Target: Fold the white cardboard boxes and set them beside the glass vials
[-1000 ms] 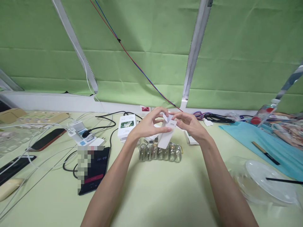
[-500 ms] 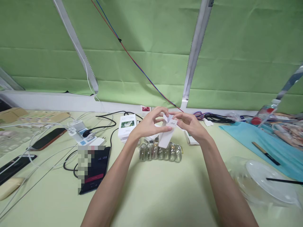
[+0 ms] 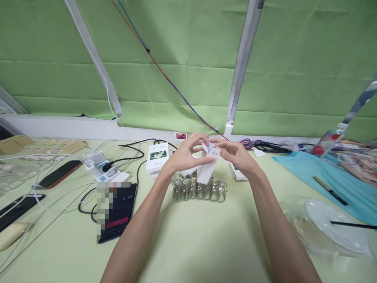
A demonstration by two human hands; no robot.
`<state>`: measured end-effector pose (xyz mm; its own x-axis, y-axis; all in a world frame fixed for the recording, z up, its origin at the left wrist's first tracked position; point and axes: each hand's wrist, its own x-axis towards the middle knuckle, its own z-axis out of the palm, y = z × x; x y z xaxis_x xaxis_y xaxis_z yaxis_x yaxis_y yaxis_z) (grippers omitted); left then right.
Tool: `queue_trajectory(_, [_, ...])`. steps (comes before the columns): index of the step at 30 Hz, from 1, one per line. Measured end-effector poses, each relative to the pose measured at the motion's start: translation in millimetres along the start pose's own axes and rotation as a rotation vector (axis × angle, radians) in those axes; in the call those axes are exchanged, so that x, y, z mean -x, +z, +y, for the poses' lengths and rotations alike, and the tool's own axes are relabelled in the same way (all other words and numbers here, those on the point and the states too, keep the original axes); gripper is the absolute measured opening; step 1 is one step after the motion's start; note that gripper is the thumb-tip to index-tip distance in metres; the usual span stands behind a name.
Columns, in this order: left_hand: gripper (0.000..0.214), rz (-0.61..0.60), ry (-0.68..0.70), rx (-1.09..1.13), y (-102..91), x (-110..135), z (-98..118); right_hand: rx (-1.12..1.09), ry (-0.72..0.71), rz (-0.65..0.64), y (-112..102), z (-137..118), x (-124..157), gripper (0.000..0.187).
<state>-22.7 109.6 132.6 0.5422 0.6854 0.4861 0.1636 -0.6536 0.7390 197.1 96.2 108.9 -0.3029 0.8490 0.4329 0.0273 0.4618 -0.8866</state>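
Above the middle of the table I hold a small white carton upright, with its top flaps raised. My left hand pinches the carton's left side and top. My right hand grips its right side, fingertips at the top flap. Right below the carton lies a row of several small shiny glass vials on the green table.
White boxes with a flower print lie behind the hands. A black phone, a power strip and cables sit at left. Clear plastic lids and a blue cloth are at right. A green wall covering backs the table.
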Motion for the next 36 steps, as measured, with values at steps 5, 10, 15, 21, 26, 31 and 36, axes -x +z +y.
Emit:
queue_trajectory(5, [0.034,-0.003,-0.012,-0.014,0.7,0,2,0.031,0.0,-0.006,-1,0,0,0.029])
queue_trajectory(10, [0.033,-0.016,-0.018,-0.031,-0.3,1,-1,0.069,-0.01,-0.026,-1,1,0,0.03])
queue_trajectory(15, [0.034,-0.016,-0.02,-0.036,-0.7,0,-2,0.098,0.011,-0.034,-1,2,1,0.031])
queue_trajectory(21, [0.034,-0.007,-0.016,-0.047,-0.2,0,0,0.099,0.015,-0.03,-2,3,0,0.033])
queue_trajectory(26, [0.034,0.02,-0.002,-0.041,1.2,1,0,0.08,0.0,0.037,2,-4,-1,0.034])
queue_trajectory(31, [0.035,0.044,0.02,-0.088,4.8,1,0,0.035,0.078,0.164,2,-6,-1,0.044])
queue_trajectory(36, [0.034,0.094,0.062,-0.13,11.4,1,2,-0.037,0.191,0.252,1,-1,-3,0.057])
